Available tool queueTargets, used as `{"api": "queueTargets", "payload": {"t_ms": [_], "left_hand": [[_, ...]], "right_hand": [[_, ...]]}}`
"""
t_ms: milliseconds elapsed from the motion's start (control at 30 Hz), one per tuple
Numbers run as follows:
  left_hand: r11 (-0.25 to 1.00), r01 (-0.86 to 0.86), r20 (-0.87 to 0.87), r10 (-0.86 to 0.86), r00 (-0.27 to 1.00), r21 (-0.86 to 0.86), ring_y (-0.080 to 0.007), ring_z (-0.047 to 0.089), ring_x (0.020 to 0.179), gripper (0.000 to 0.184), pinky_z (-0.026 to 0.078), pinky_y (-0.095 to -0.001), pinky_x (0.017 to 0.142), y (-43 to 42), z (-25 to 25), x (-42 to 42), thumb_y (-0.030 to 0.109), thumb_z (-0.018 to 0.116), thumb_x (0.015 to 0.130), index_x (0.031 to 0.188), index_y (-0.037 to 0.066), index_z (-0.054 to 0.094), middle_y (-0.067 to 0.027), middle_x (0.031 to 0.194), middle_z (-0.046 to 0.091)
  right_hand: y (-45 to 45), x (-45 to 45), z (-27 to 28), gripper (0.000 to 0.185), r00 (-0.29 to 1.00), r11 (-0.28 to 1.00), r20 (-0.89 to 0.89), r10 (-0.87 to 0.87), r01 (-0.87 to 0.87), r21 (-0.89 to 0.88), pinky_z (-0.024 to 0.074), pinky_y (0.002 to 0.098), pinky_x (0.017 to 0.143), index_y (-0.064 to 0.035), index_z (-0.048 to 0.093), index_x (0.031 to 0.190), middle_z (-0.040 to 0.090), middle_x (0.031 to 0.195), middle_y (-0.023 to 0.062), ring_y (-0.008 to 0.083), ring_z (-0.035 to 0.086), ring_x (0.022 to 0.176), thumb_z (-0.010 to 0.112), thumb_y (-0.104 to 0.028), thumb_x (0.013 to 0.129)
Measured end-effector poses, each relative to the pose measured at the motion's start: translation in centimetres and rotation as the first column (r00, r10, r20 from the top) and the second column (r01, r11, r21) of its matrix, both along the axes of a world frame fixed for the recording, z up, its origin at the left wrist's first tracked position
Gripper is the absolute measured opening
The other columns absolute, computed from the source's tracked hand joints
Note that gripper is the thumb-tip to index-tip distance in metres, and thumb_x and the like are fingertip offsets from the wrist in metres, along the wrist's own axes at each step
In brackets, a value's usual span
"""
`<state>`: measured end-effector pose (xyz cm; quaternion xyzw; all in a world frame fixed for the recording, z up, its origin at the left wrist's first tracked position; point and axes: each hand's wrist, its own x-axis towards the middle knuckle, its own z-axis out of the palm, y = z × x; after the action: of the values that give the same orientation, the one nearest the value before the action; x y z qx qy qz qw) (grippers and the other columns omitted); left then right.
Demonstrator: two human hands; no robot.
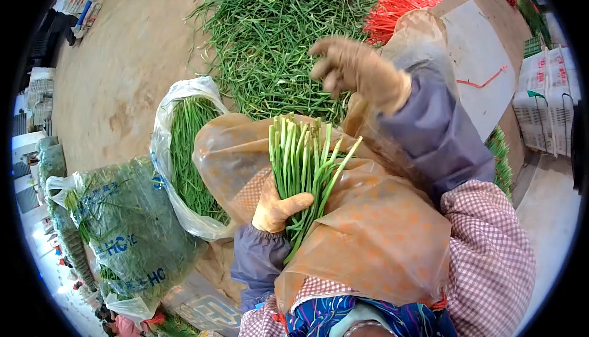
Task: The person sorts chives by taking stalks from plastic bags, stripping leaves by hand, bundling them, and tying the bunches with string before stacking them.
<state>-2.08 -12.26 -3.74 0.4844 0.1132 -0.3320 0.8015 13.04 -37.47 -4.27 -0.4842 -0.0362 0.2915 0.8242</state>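
Green stalks (302, 168) fore-and-aft, pale ends forward

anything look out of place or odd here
Two small things. One red strip lies alone on the white board, away from the heap of red strips. Also, a stalk on the right of the bunch in the left grip leans outward, while most sit close together.

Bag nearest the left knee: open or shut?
Open: the bag's mouth is spread wide, its pale rim ringing the greens that show inside.
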Motion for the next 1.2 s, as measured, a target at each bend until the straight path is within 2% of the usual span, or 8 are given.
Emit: {"api": "queueTargets", "payload": {"t_ms": [133, 200, 400, 467, 600, 867, 1000, 1200], "left_hand": [[0.998, -0.065, -0.036, 0.066, 0.997, 0.013, -0.0188, 0.059, 0.103, 0.07, 0.048, -0.0328, 0.091, -0.4, 0.3, -0.1, 0.017, 0.079, 0.072, 0.132, 0.0, 0.047, -0.0082, 0.116, 0.062], [0.996, -0.089, -0.046, 0.089, 0.995, -0.003, -0.0198, 0.062, 0.1, 0.063, 0.05, -0.0329, 0.087, -0.7, 0.5, -0.2, 0.018, 0.075, 0.076, 0.13, 0.0, 0.048, -0.0097, 0.115, 0.063], [0.969, -0.244, -0.127, 0.236, 0.963, -0.044, -0.0209, 0.065, 0.092, 0.052, 0.053, -0.0326, 0.082, -0.9, -0.3, -1.2, 0.019, 0.068, 0.081, 0.126, -0.001, 0.051, -0.0116, 0.108, 0.065], [0.981, -0.191, -0.084, 0.189, 0.978, -0.022, -0.0208, 0.064, 0.094, 0.052, 0.053, -0.0324, 0.083, -0.6, -0.5, -1.1, 0.015, 0.067, 0.081, 0.127, 0.0, 0.05, -0.0114, 0.112, 0.064], [0.985, -0.172, -0.048, 0.17, 0.984, -0.036, -0.0205, 0.063, 0.097, 0.053, 0.052, -0.0319, 0.085, -0.5, -0.5, -1.3, 0.008, 0.066, 0.081, 0.13, 0.0, 0.047, -0.0107, 0.116, 0.062], [0.982, -0.186, 0.063, 0.183, 0.981, 0.037, -0.0184, 0.061, 0.103, 0.05, 0.049, -0.0327, 0.091, -1.5, 0.2, -1.0, 0.0, 0.068, 0.083, 0.13, -0.001, 0.048, -0.01, 0.117, 0.062], [0.981, -0.182, 0.093, 0.176, 0.98, 0.063, -0.0179, 0.061, 0.103, 0.051, 0.049, -0.0323, 0.091, -1.5, 0.1, -1.2, 0.002, 0.068, 0.083, 0.13, -0.001, 0.047, -0.0099, 0.117, 0.062], [0.965, -0.244, -0.102, 0.235, 0.967, -0.092, -0.024, 0.064, 0.102, 0.053, 0.052, -0.0355, 0.09, 0.1, 0.0, -1.4, 0.005, 0.064, 0.083, 0.132, 0.0, 0.046, -0.014, 0.117, 0.062]], "right_hand": [[2.8, -5.6, 0.8, 0.049, 0.969, 0.958, 0.204, 0.142, -0.083, -0.274, 0.0529, 0.0315, 0.077, -0.0062, 0.05, 0.128, 0.066, 0.101, 0.0081, 0.0167, 0.064, 0.09, 0.067, -0.031, 0.089], [3.3, -5.9, 2.0, 0.035, 0.675, 0.682, 0.601, 0.429, 0.194, -0.705, 0.052, 0.032, 0.075, -0.0029, 0.058, 0.113, 0.066, 0.094, 0.0135, 0.0259, 0.067, 0.087, 0.067, -0.028, 0.09], [4.0, -5.8, -0.5, 0.018, 0.644, 0.752, 0.708, 0.291, 0.304, -0.585, 0.0515, 0.0317, 0.064, -0.0057, 0.062, 0.099, 0.064, 0.078, 0.0114, 0.0249, 0.066, 0.072, 0.062, -0.023, 0.094], [4.2, -5.6, -2.7, 0.02, 0.653, 0.742, 0.754, -0.071, 0.54, -0.398, 0.0499, 0.0282, 0.059, -0.005, 0.062, 0.095, 0.064, 0.072, 0.0042, 0.0164, 0.061, 0.062, 0.058, -0.024, 0.097], [0.4, -1.4, -0.3, 0.02, 0.86, 0.86, 0.189, -0.475, 0.499, -0.11, 0.0487, 0.0235, 0.056, -0.007, 0.063, 0.092, 0.064, 0.072, 0.0019, 0.009, 0.057, 0.06, 0.057, -0.025, 0.098], [3.3, -5.1, -0.3, 0.025, 0.824, 0.785, 0.453, 0.341, 0.015, -0.619, 0.0483, 0.0259, 0.064, -0.0038, 0.061, 0.102, 0.061, 0.075, -0.0017, 0.0108, 0.057, 0.069, 0.059, -0.028, 0.097], [4.0, -4.9, -2.3, 0.028, 0.821, 0.789, 0.57, 0.012, 0.343, -0.51, 0.0429, 0.023, 0.052, -0.007, 0.062, 0.09, 0.056, 0.066, -0.0017, 0.0067, 0.052, 0.058, 0.056, -0.033, 0.098], [0.1, -3.2, -0.8, 0.015, 0.922, 0.899, 0.083, -0.378, 0.387, -0.206, 0.0472, 0.0229, 0.055, -0.0045, 0.06, 0.104, 0.061, 0.073, 0.0013, 0.0104, 0.056, 0.058, 0.055, -0.017, 0.098]]}}
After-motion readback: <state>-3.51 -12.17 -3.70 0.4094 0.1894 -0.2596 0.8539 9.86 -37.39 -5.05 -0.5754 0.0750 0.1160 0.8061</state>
